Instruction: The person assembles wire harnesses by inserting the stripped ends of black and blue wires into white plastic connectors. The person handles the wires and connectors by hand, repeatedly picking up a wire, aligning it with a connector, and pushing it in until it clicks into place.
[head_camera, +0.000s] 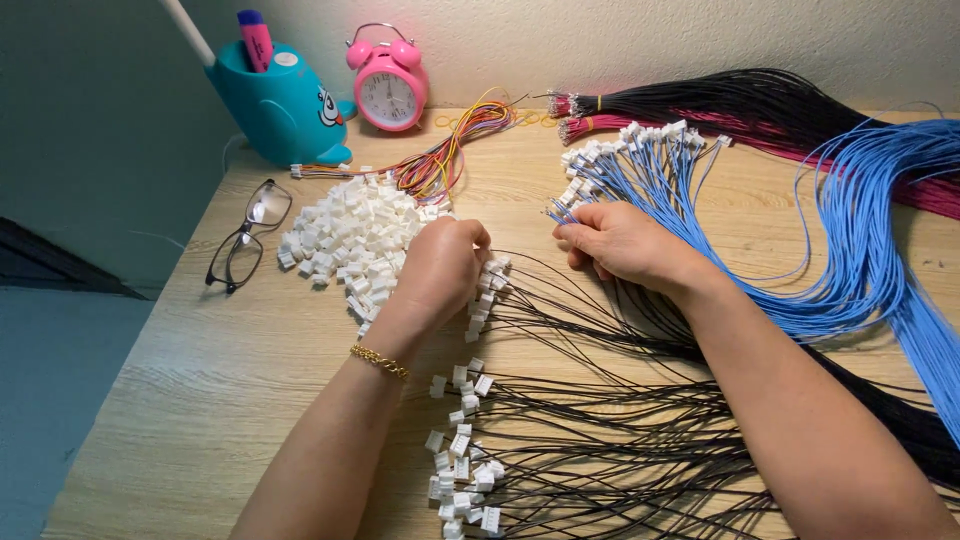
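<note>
Left hand (443, 268) is curled, fingers down, on the near edge of the white connector pile (350, 235), its contents hidden, while blue wire ends (572, 212) are pinched in the closed right hand (618, 243), wires running up-right.

Desk (200, 400): pale wood-grain laminate, matt, smooth.
Connector housings (345, 235): white moulded plastic, dull sheen.
Black wires (620, 440): thin plastic insulation, slight gloss.
Blue wires (860, 250): smooth plastic sheath, satin.
Red wires (930, 195): same plastic coating.
Alarm clock (388, 90): glossy pink plastic, thin metal handle.
Pen holder (280, 105): teal plastic, glossy.
Glasses (245, 235): dark frame, clear lenses.
Bracelet (380, 361): gold-coloured metal chain, shiny.
Wall (700, 40): rough matt plaster.
</note>
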